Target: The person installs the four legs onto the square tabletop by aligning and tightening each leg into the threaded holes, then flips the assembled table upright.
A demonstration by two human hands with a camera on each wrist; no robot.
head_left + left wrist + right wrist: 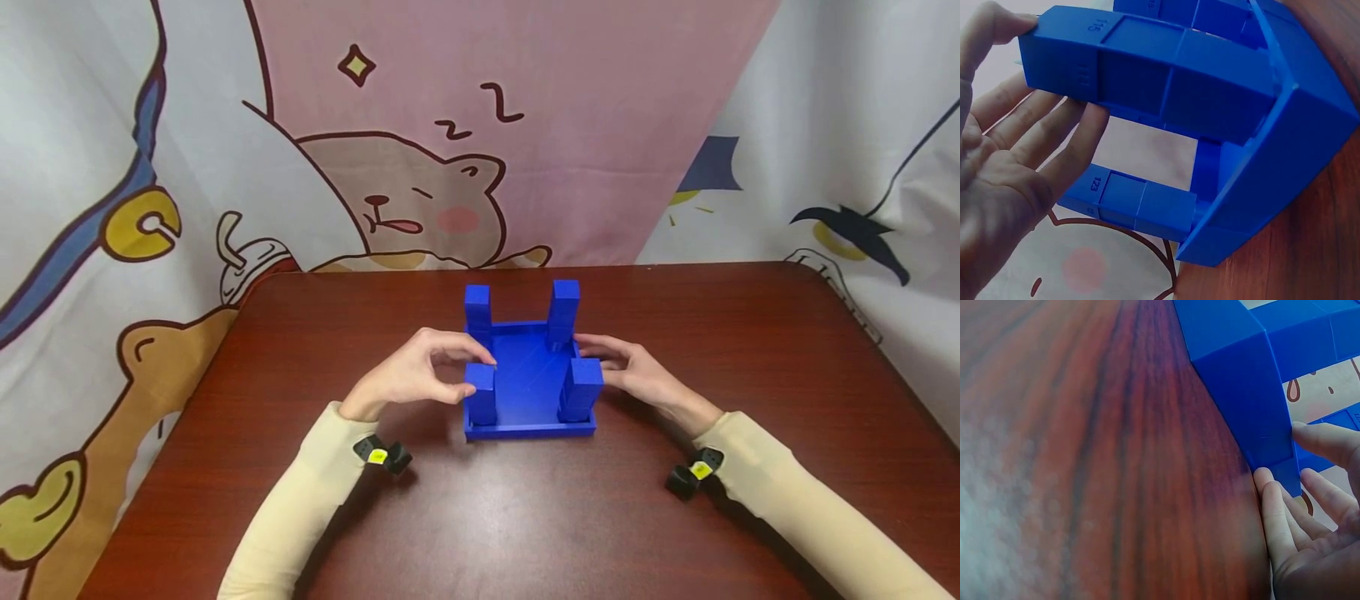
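Observation:
A shallow square blue tray [528, 431] rests on the table, with a blue column of stacked blocks standing upright at each corner. My left hand [408, 371] pinches the top of the near-left column [481, 396] between thumb and fingers. Small raised numbers mark this column's upper blocks in the left wrist view. Along the tray's right side is my right hand [637, 375], thumb at the rim and fingertips low against the outer wall [1244, 406]. Part of that hand is hidden behind the near-right column [582, 390] in the head view.
The far-left column [477, 310] and far-right column [564, 310] rise from the tray's back corners. A dark reddish wooden table [495, 517] lies under everything. Behind it hangs a cloth [570, 167] with cartoon drawings, which also runs along both sides.

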